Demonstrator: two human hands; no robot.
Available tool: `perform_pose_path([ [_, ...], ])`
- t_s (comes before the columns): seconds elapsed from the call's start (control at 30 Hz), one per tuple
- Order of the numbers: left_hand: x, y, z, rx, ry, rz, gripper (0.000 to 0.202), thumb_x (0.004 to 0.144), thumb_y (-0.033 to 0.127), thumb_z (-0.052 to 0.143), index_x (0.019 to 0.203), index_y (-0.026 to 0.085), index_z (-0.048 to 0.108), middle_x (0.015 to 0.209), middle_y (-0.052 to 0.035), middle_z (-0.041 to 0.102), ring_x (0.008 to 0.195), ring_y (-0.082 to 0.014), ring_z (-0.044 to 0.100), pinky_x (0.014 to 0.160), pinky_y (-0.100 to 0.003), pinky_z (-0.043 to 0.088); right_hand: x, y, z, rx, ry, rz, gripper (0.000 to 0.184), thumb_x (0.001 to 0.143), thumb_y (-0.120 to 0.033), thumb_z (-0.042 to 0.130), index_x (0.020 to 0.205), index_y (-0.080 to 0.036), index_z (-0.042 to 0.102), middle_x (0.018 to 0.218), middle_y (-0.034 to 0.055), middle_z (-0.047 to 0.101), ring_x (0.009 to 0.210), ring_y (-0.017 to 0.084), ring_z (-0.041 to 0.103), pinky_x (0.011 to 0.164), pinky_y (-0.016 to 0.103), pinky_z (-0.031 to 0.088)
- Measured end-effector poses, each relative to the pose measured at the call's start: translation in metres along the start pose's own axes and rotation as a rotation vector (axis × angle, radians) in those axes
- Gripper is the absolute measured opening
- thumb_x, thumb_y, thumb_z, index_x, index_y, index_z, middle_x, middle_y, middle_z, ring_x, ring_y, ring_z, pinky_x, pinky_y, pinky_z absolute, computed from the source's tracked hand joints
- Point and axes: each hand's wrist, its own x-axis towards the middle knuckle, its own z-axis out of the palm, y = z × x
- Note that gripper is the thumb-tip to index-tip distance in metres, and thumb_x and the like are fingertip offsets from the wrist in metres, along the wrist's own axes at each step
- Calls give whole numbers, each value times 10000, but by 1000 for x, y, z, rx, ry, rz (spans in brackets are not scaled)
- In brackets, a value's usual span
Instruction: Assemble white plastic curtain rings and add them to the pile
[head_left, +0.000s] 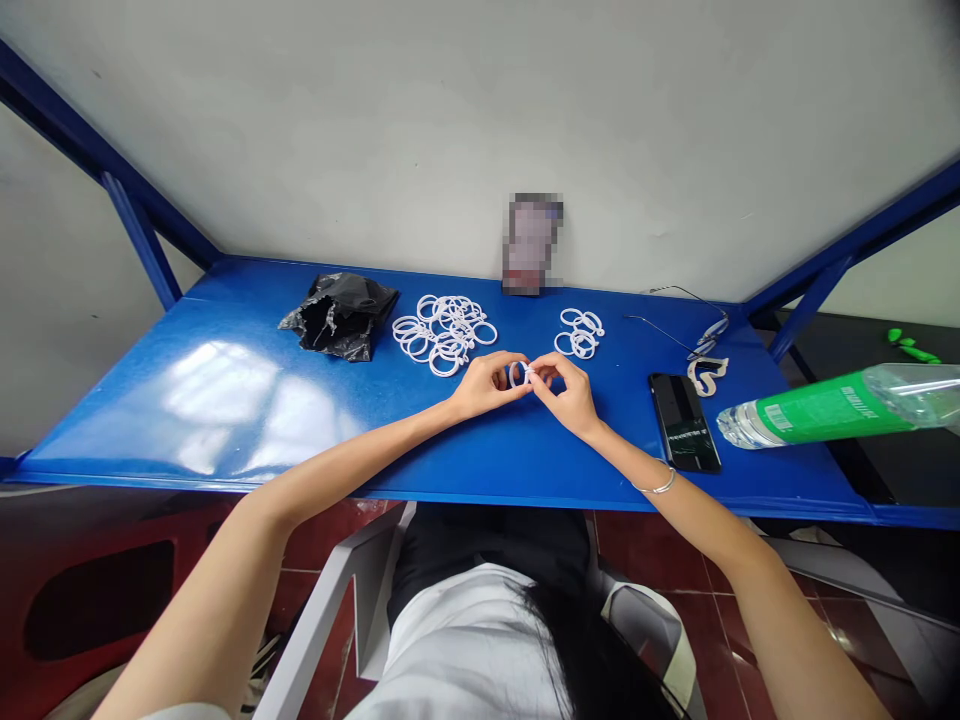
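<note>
Both hands meet over the middle of the blue table. My left hand pinches a small white plastic ring, and my right hand grips the same ring at its right side with closed fingertips. Behind the left hand lies a large heap of several white rings. A smaller cluster of white rings sits behind the right hand.
A crumpled black plastic bag lies at the back left. A black phone, a white clip-like piece, glasses and a lying clear bottle with a green label are at the right. A blurred card leans on the wall.
</note>
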Motion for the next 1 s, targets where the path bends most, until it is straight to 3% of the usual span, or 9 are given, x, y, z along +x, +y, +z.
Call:
perform_pose_path([
  [0.23, -2, 0, 3, 53, 71, 11, 396, 779, 442, 658, 1028, 136, 617, 785, -11, 633, 471, -34, 463, 489, -166, 413, 0, 9, 4, 242, -86, 200, 197, 854, -400, 620, 941, -228, 581, 908, 22, 679, 760, 153, 650, 680, 281, 528],
  [0.4, -2, 1, 3, 65, 80, -22, 418, 785, 483, 656, 1022, 141, 608, 752, 3, 616, 483, -42, 459, 505, -175, 412, 3, 15, 5, 388, -209, 341, 324, 840, -522, 609, 820, -200, 640, 817, 23, 672, 792, 163, 636, 748, 293, 520],
  [0.53, -1, 4, 1, -42, -1, -60, 508, 747, 539, 693, 1045, 140, 594, 690, 29, 582, 490, -50, 473, 491, -171, 398, 4, 15, 5, 499, -226, 388, 353, 831, -545, 620, 787, -195, 629, 822, 19, 660, 813, 157, 615, 815, 304, 495],
  [0.67, -1, 6, -1, -188, -64, -123, 544, 717, 551, 721, 1047, 147, 566, 656, 46, 558, 494, -55, 477, 476, -164, 378, 5, 14, 2, 634, -229, 471, 375, 812, -564, 638, 769, -195, 580, 780, 2, 625, 705, 125, 557, 710, 266, 467],
  [0.87, 1, 10, -6, -390, -169, -252, 497, 732, 605, 679, 804, 126, 571, 633, 11, 588, 464, -45, 456, 461, -171, 341, 9, 16, -3, 725, -293, 523, 368, 779, -545, 691, 757, -198, 569, 574, -57, 478, 563, 104, 468, 620, 251, 422],
  [1.0, 2, 11, -10, -541, -308, -258, 560, 805, 649, 565, 775, 94, 635, 670, -28, 642, 425, -26, 392, 492, -198, 348, 11, 13, -5, 782, -356, 537, 378, 760, -544, 712, 733, -193, 575, 574, -50, 475, 635, 134, 549, 679, 277, 434],
])
